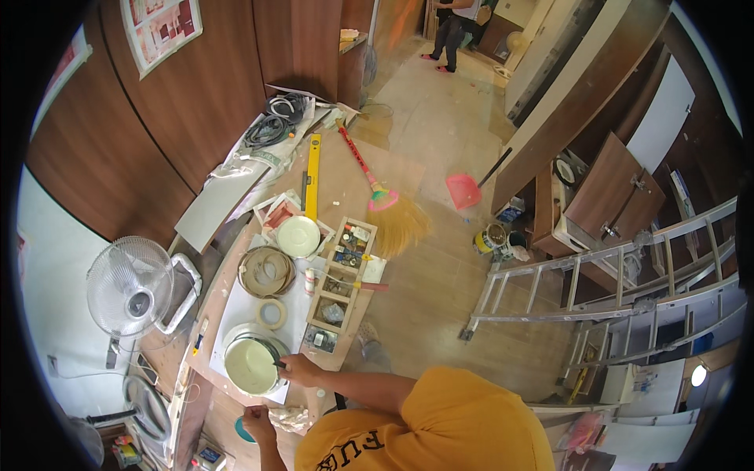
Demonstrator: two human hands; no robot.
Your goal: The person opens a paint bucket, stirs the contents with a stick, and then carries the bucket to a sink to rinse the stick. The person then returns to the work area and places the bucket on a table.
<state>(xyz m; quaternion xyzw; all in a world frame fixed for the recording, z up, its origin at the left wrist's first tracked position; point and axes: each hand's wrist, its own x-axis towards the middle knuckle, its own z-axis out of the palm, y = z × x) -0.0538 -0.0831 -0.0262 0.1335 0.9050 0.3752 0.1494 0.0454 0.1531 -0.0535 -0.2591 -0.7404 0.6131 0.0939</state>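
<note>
My right hand (298, 369) is closed on a dark-handled tool (280, 364) at the rim of a white bucket (253, 366) holding pale, creamy paste; the tool's working end cannot be made out. My left hand (258, 425) is lower down, with fingers curled together beside a teal round-edged thing (244, 429). Whether those fingers grip it, or something small, I cannot tell. Crumpled whitish material (289, 419) lies right of that hand. Behind the bucket are a roll of masking tape (271, 314), wider brown rolls (266, 271) and a white round lid (298, 236).
A wooden compartment box (323, 302) with small hardware, a yellow spirit level (313, 177) and a straw broom (400, 224) lie on the worktable. A fan (130, 286) stands left. Rightward are a pink dustpan (463, 191) and aluminium ladder (581, 310). Another person (452, 35) stands far back.
</note>
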